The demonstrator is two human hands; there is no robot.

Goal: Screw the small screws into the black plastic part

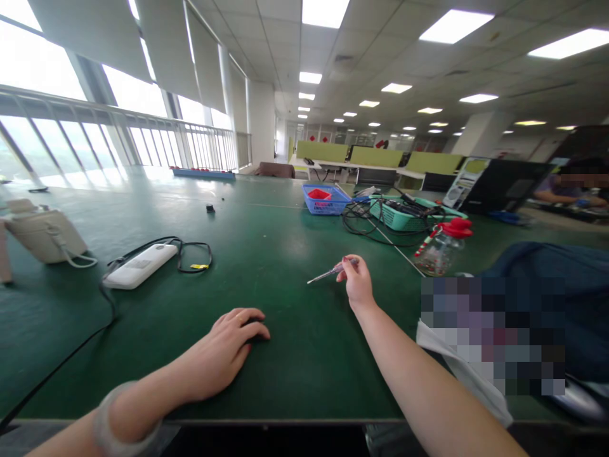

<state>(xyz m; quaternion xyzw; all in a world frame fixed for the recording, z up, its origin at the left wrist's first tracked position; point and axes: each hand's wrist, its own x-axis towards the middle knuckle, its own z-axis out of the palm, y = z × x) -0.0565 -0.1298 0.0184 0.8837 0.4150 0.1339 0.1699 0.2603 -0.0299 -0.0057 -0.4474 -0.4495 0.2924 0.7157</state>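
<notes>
My right hand (358, 279) grips a slim screwdriver (327, 273) by its translucent handle, with the thin metal shaft pointing left and slightly down over the green tabletop (295, 387). My left hand (228, 349) rests low on the table to the left, fingers bent and spaced apart. A dark patch shows beneath its fingertips; whether it is a small object or a shadow I cannot tell. Left of that hand lies a white power strip (143, 265) with a black cord (110, 304) and a yellow tag (198, 267).
A blue basket (326, 204) and a green basket (398, 219) with tangled black cables stand ahead, near a red-lidded clear bottle (442, 251). A dark blue bag (547, 266) lies right. A beige bag (45, 235) sits left. A small black block (210, 208) lies farther off. Another person sits far right.
</notes>
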